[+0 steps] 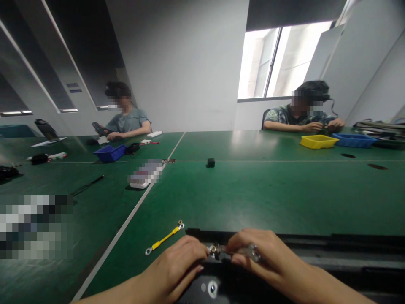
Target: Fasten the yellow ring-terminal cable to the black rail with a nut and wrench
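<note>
Between the two hands, on the upper edge of the black housing [316, 247], sits a small metal fastener [213, 249]. The left hand [177, 266] is curled narrow, its fingertips pinched on it; the right hand [262, 255] is closed round a flat spanner [250, 252] whose head meets it. Short, level strokes with the left fingers steadying the fastener would probably stop the spanner slipping off. Just ahead-left of the left hand lies a yellow lead [164, 239], within reach of a stray knuckle. Beyond both hands the green table [240, 198] runs open to a black cube [210, 162], well apart.
</note>
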Motion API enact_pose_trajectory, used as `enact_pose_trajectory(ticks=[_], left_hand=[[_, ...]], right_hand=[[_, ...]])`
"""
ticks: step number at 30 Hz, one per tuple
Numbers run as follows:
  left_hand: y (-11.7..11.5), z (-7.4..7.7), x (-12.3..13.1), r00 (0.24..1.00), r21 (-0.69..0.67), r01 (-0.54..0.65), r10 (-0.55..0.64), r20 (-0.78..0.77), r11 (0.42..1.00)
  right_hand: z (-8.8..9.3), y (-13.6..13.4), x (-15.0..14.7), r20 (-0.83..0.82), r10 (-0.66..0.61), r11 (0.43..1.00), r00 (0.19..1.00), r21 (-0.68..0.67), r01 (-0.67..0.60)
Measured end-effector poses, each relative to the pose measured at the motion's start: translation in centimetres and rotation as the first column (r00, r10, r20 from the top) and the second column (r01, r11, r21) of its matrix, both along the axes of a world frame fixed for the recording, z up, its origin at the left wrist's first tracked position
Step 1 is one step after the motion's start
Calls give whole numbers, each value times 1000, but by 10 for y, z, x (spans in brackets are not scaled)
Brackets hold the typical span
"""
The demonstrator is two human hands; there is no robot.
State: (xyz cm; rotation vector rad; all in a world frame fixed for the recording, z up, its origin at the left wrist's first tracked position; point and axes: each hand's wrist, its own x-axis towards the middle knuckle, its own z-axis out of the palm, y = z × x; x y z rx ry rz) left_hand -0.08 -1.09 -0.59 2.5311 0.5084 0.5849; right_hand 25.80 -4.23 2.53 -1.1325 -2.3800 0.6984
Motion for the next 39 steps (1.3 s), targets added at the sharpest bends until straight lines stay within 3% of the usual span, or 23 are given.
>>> enact_pose_trajectory(ticks=[39], left_hand=[[1, 2, 1, 1000, -19, -15, 16, 19, 1000]], right_hand=[[8, 0, -3, -2, 19, 999, 1000, 30, -19]])
